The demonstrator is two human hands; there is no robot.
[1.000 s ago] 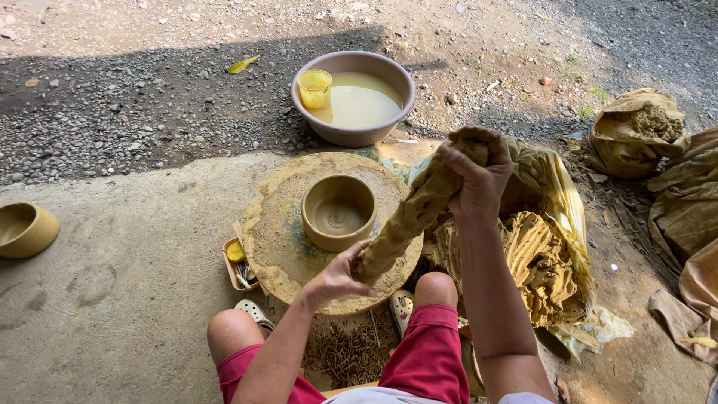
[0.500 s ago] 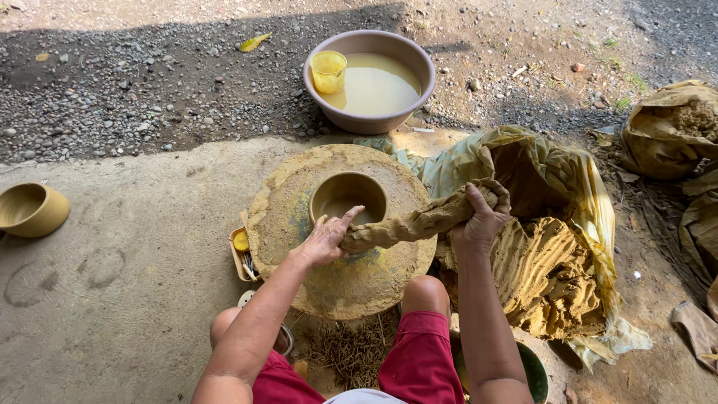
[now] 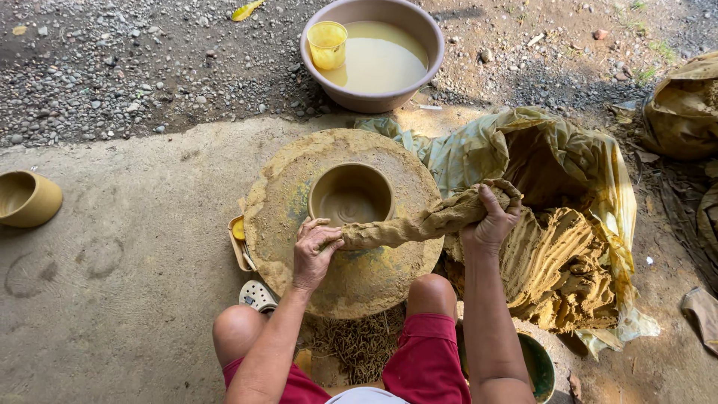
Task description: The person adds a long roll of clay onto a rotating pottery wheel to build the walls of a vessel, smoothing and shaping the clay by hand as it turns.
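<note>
A wide brownish basin [image 3: 372,56] is sitting at the top centre of the frame, holding cloudy, clay-coloured water, with a small yellow cup [image 3: 327,43] standing inside it against the left wall. Just below it, at the centre, a freshly shaped clay pot [image 3: 351,196] is resting open-mouthed on a round, clay-smeared wheel [image 3: 299,217], its hollow bare and smooth. Another small clay pot [image 3: 27,198] is lying tilted at the far left edge. A little tray [image 3: 238,241] with something yellow in it is peeking out from under the wheel's left rim.

A person in red shorts is crouching at the bottom of the frame, stretching a long, rough coil of clay [image 3: 419,224] across the wheel's right half, just beside the pot's lower rim. The left hand [image 3: 314,251] is pressing down with curled fingers on the coil's thinner end, while the right hand [image 3: 490,221] is gripping the thicker end, fingers wrapped around it, above a heap of raw clay [image 3: 561,269] that is lying on an opened plastic sheet [image 3: 479,150] at the right.

The wheel is standing on a worn concrete slab [image 3: 134,299]; gravel [image 3: 134,67] and bare earth are spreading across the upper frame, in outdoor daylight.
</note>
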